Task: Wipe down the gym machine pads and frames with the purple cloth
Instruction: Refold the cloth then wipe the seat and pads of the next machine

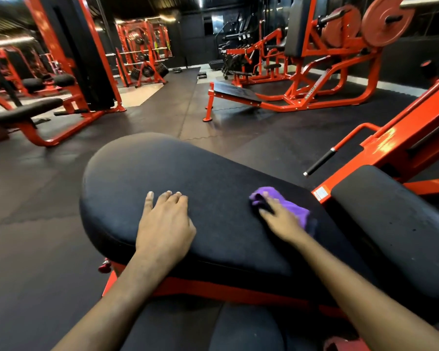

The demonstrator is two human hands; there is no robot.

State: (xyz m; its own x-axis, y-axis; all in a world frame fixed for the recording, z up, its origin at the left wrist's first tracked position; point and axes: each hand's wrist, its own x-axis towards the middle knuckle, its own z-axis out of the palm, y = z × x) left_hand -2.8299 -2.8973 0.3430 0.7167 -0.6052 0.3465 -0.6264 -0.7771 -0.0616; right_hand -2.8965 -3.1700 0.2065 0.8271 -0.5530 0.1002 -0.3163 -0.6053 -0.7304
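A large black pad (162,171) of a red-framed machine lies in front of me. My left hand (165,221) rests flat on its near middle, fingers straight. To the right, my right hand (281,219) presses the purple cloth (289,203) against the pad, blurred by motion, with the cloth bunched under and beyond the fingers. A second black pad (395,224) adjoins on the right. The machine's red frame (403,145) rises to the upper right, and a red bar (213,290) runs under the pad's near edge.
A black-gripped handle (319,162) sticks out from the frame at right. Dark rubber floor (48,211) spreads to the left and ahead. Other red machines stand around: a bench (26,112) at left and a plate-loaded machine (314,72) at the back right.
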